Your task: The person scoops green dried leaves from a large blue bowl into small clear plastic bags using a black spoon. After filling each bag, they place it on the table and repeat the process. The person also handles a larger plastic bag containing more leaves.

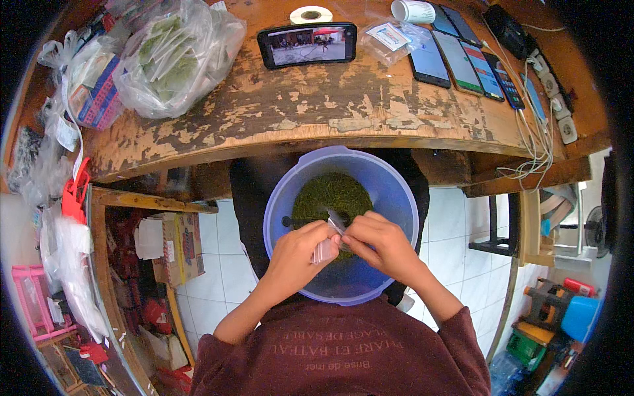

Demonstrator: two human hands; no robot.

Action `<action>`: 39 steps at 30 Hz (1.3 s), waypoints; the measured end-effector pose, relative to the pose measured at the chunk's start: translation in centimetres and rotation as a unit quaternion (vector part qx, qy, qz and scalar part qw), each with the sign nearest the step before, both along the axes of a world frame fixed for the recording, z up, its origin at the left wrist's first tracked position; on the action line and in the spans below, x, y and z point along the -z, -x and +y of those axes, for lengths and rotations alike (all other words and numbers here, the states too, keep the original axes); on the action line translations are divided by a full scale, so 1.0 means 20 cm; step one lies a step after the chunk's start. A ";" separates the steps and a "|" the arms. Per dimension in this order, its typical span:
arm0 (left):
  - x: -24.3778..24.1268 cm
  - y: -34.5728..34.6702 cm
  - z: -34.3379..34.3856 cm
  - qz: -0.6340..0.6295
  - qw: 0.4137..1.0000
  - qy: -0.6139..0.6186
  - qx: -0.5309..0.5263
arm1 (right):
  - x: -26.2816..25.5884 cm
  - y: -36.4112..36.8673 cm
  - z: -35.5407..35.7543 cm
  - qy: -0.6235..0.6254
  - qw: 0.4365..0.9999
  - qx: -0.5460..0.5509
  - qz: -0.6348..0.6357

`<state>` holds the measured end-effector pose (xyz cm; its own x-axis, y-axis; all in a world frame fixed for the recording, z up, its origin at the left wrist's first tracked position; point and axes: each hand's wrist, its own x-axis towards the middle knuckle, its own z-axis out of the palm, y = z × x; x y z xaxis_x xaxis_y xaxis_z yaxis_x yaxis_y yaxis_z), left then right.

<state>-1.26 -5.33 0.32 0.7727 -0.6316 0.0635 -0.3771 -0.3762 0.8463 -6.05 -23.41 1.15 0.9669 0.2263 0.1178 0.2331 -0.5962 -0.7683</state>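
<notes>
A blue plastic tub point(342, 292) rests on the person's lap, with dry green shredded plant matter point(332, 190) in its bottom. Over it, my left hand point(299, 252) is closed around a stack of small clear plastic bags point(323, 251). My right hand point(384, 242) pinches the edge of a clear bag point(336, 220) at the top of that stack, its fingertips close to the left thumb. A dark object, perhaps a handle, lies partly hidden behind the hands inside the tub.
Beyond the tub stands a worn wooden desk point(297, 109) bearing a propped phone point(307, 45), a label roll point(311, 16), a large plastic bag of green matter point(171, 64), several phones point(458, 62), and cables point(532, 148) with a power strip point(566, 129). A cardboard box point(185, 245) sits at lower left.
</notes>
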 end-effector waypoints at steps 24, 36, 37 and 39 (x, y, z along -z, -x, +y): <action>0.11 0.01 0.04 -0.181 0.982 0.004 0.056 | 0.07 -0.06 0.04 -0.001 0.997 -0.011 0.081; -0.04 -0.19 0.27 -0.133 0.934 0.242 -0.227 | 0.23 -0.38 0.09 0.070 0.991 -0.088 0.069; -0.05 -0.19 0.28 -0.119 0.932 0.254 -0.228 | 0.40 -0.37 0.13 0.154 0.981 -0.110 0.043; -0.07 -0.17 0.28 -0.116 0.939 0.240 -0.216 | 0.56 -0.38 0.25 0.231 0.959 -0.149 0.061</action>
<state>2.11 0.35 1.68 0.8802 -0.1180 0.4598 -0.4728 -0.1329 0.8711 1.59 -18.32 -10.11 0.8512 0.4962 -0.1711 0.3723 -0.8005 -0.4697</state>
